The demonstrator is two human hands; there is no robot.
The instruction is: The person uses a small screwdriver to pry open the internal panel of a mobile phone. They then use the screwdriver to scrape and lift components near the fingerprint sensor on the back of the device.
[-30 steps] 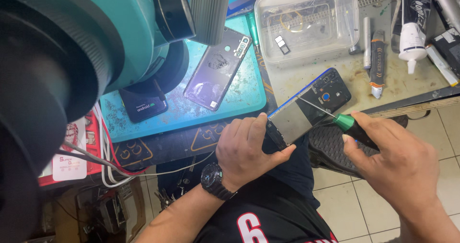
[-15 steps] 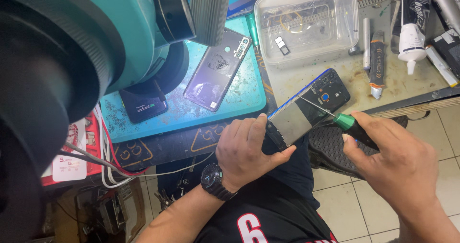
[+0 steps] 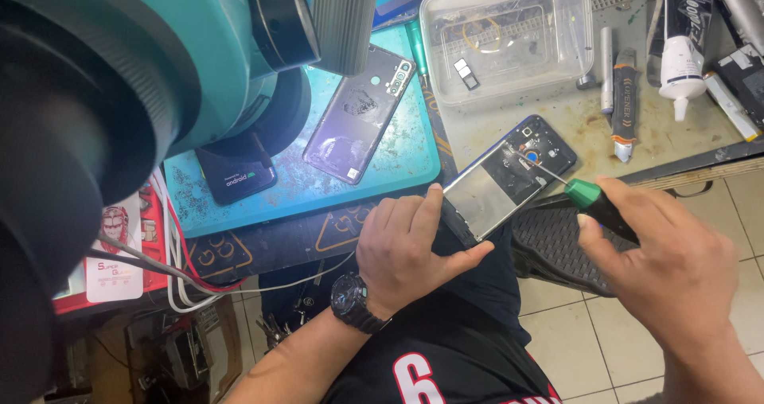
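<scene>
An opened phone (image 3: 509, 179) with its back off lies tilted over the bench's front edge. My left hand (image 3: 406, 249), wearing a black wristwatch, grips its lower end between thumb and fingers. My right hand (image 3: 676, 269) holds a green-handled screwdriver (image 3: 585, 191), whose thin tip rests on the phone's upper part near the camera area. A purple phone back cover (image 3: 358, 117) lies on the teal mat (image 3: 398, 165) to the left.
A large teal microscope (image 3: 159, 78) fills the upper left. A clear plastic box (image 3: 509, 38) with small parts, a glue tube (image 3: 683, 46), a utility knife (image 3: 623, 105) and a pen-like tool (image 3: 606, 70) lie on the bench. A black phone (image 3: 236, 173) lies under the microscope. Cables (image 3: 183, 277) hang at left.
</scene>
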